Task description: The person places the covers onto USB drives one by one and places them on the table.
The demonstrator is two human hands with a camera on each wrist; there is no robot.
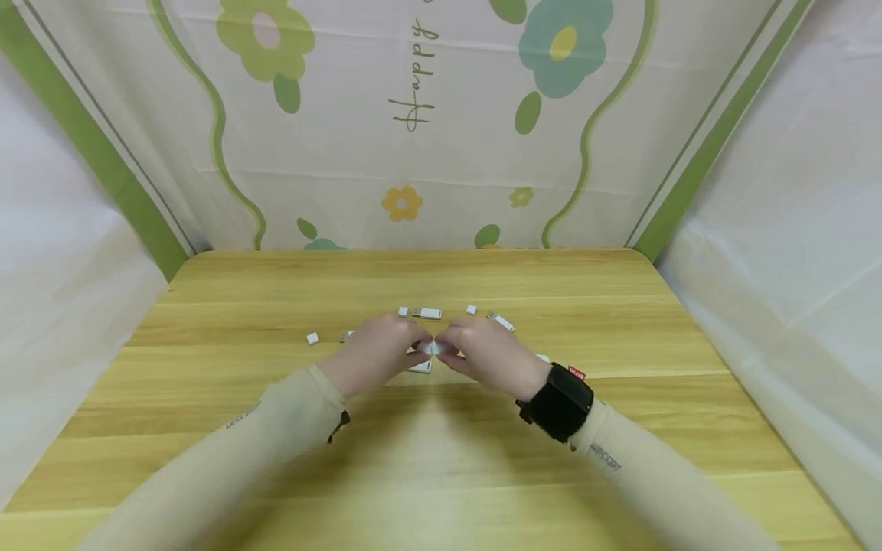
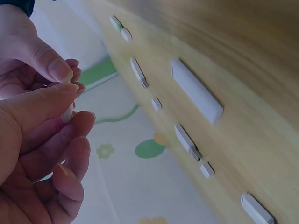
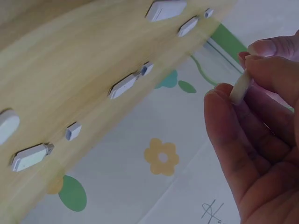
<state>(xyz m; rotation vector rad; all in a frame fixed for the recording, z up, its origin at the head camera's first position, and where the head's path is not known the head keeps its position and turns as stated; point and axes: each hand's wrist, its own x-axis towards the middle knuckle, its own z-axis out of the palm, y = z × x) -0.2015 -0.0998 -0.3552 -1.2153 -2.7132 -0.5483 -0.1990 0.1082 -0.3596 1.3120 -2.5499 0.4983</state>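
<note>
My left hand and right hand meet above the middle of the table. Between their fingertips they pinch a small white USB stick, mostly covered by the fingers, so whether its cap is on cannot be seen. Just below the hands lies another white stick, partly hidden by the left fingers. Beyond them are a USB stick with its metal plug bare and a small white cap near that plug. To the right, a second bare-plug stick has a cap beside it.
On the left, a loose cap lies near a USB stick partly behind my left hand. A white piece shows beside my right wrist. The wooden table ends at a flower-printed cloth, with white cloth on both sides.
</note>
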